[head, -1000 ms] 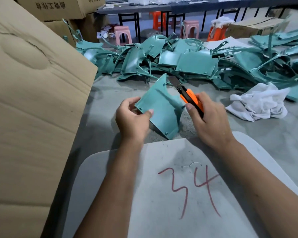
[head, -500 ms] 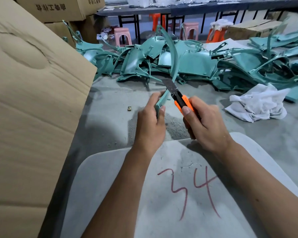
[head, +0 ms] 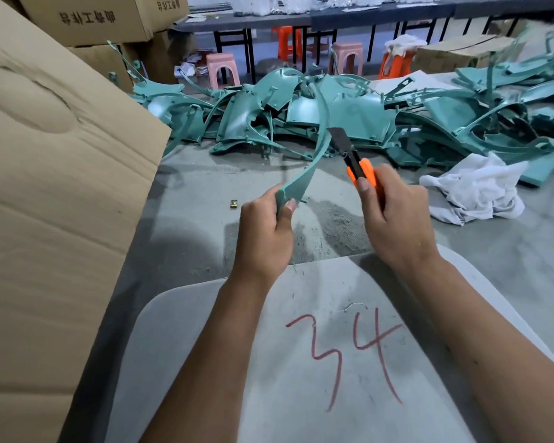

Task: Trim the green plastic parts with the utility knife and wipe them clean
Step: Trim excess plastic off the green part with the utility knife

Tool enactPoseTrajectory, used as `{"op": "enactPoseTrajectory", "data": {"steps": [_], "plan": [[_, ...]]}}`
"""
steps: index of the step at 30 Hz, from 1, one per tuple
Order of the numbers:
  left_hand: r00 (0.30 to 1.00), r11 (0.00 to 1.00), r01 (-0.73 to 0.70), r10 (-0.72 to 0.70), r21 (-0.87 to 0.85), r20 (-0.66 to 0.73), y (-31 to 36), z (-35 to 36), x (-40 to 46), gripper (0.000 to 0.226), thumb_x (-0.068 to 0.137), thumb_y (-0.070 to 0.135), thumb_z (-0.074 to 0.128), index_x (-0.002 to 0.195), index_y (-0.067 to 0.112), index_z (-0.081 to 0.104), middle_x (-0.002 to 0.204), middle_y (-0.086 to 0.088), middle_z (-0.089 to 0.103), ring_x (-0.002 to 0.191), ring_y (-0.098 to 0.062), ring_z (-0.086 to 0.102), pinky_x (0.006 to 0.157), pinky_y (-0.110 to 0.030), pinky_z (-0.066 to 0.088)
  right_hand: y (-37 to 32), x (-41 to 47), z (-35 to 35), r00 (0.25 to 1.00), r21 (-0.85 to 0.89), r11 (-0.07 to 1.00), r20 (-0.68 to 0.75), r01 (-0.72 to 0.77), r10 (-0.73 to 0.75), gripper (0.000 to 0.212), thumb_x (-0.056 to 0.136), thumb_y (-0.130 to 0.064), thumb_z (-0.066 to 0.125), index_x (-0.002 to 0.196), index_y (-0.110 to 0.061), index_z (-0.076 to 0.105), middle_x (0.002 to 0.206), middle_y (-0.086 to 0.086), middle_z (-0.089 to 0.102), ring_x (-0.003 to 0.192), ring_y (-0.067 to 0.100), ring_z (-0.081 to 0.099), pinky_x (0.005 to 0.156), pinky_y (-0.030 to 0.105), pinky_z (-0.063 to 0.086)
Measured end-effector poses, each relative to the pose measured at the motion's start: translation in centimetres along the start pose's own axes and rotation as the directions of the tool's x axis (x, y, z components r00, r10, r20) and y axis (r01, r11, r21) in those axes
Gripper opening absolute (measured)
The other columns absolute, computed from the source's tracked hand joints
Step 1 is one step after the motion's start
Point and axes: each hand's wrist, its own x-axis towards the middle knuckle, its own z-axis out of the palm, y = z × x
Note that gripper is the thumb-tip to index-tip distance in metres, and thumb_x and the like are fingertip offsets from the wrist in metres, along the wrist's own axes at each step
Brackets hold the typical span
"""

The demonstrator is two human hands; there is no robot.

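My left hand (head: 264, 235) grips the lower end of a curved green plastic part (head: 314, 161), held edge-on so it rises as a thin arc over the table. My right hand (head: 394, 219) grips an orange utility knife (head: 359, 169) with its dark blade extended; the blade tip sits against the part's right edge, about halfway up. A crumpled white cloth (head: 474, 190) lies on the table to the right of my right hand. A big pile of green parts (head: 349, 113) covers the far side of the table.
A large cardboard box (head: 55, 203) stands along the left. A white board marked "34" (head: 333, 346) lies under my forearms. Plastic shavings (head: 327, 228) and a small brass piece (head: 233, 204) sit on the grey table. Stools, more boxes and a long bench stand behind.
The part was turned from flat-facing to edge-on in my left hand. The knife has moved up along its right edge, and my left hand has shifted slightly left and down.
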Motion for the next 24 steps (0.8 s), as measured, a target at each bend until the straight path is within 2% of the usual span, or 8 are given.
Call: {"op": "enactPoseTrajectory", "data": {"steps": [3,5,8,11,13,17,19,24], "plan": [[0.999,0.999,0.028,-0.028,-0.027,-0.019,0.1,0.1,0.0,0.015,0.097,0.010,0.054,0.099,0.011,0.069,0.068,0.014,0.060,0.059,0.007,0.054,0.056,-0.010,0.038,-1.5,-0.5,0.1,0.970,0.159,0.967,0.110,0.200,-0.219,0.025,0.108,-0.025,0.051,0.086,-0.013,0.051,0.057,-0.011,0.043,0.047,0.010,0.043,0.047,0.017,0.027],[0.999,0.998,0.032,-0.032,-0.055,0.001,0.0,-0.1,0.1,0.012,0.095,0.015,0.053,0.088,0.019,0.063,0.065,0.019,0.055,0.057,0.007,0.050,0.056,-0.012,0.037,-1.8,-0.5,0.4,0.961,0.173,0.962,0.142,0.212,-0.238,0.027,0.108,-0.025,0.051,0.086,-0.010,0.050,0.057,-0.010,0.042,0.047,0.010,0.042,0.049,0.019,0.026],[0.998,0.999,0.006,-0.003,-0.041,0.065,-0.3,-0.6,0.2,0.013,0.091,0.021,0.054,0.082,0.026,0.061,0.067,0.011,0.061,0.061,0.000,0.049,0.062,-0.030,0.046,-1.0,-0.3,0.5,0.982,0.092,0.983,0.093,0.157,-0.165,0.029,0.109,-0.029,0.049,0.089,-0.009,0.053,0.057,-0.008,0.044,0.045,0.009,0.042,0.046,0.026,0.029],[0.990,0.992,0.032,-0.015,-0.121,0.142,-0.6,-1.3,0.4,0.020,0.092,0.020,0.055,0.102,0.012,0.071,0.093,-0.010,0.075,0.087,-0.024,0.069,0.082,-0.046,0.057,0.5,0.0,0.3,0.997,0.010,0.998,0.031,0.070,-0.070,0.027,0.110,-0.033,0.047,0.090,-0.016,0.049,0.057,-0.008,0.044,0.045,0.012,0.042,0.045,0.029,0.030],[0.981,0.978,0.077,-0.040,-0.193,0.188,-0.7,-1.8,0.5,0.024,0.092,0.019,0.056,0.110,0.014,0.070,0.104,-0.008,0.076,0.102,-0.030,0.070,0.093,-0.052,0.055,1.7,0.3,0.2,0.999,-0.035,0.998,0.008,-0.044,0.044,0.026,0.110,-0.034,0.046,0.092,-0.016,0.052,0.059,-0.005,0.048,0.047,0.016,0.044,0.045,0.032,0.031],[0.966,0.935,0.178,-0.106,-0.307,0.236,-1.5,-3.0,0.8,0.019,0.087,0.016,0.062,0.100,0.025,0.074,0.100,0.006,0.078,0.098,-0.021,0.071,0.094,-0.056,0.056,3.0,0.6,-0.1,0.983,-0.122,0.975,-0.037,-0.185,0.182,0.028,0.108,-0.030,0.047,0.086,-0.012,0.050,0.058,-0.002,0.044,0.051,0.014,0.040,0.048,0.028,0.027],[0.964,0.917,0.220,-0.152,-0.333,0.218,-1.9,-3.6,0.9,0.018,0.085,0.016,0.064,0.097,0.024,0.076,0.100,0.002,0.078,0.098,-0.025,0.073,0.092,-0.059,0.056,2.3,0.4,-0.2,0.991,-0.063,0.989,-0.035,-0.135,0.133,0.028,0.108,-0.028,0.048,0.088,-0.010,0.053,0.059,-0.004,0.046,0.049,0.015,0.042,0.047,0.035,0.031],[0.974,0.934,0.213,-0.181,-0.287,0.135,-1.8,-3.7,1.3,0.018,0.084,0.017,0.062,0.096,0.027,0.072,0.097,0.004,0.078,0.095,-0.022,0.073,0.089,-0.049,0.059,-1.6,-0.5,-0.3,0.992,0.108,0.986,-0.025,0.124,-0.122,0.024,0.108,-0.026,0.050,0.089,-0.011,0.052,0.059,-0.013,0.043,0.046,0.006,0.041,0.046,0.019,0.027]]}}
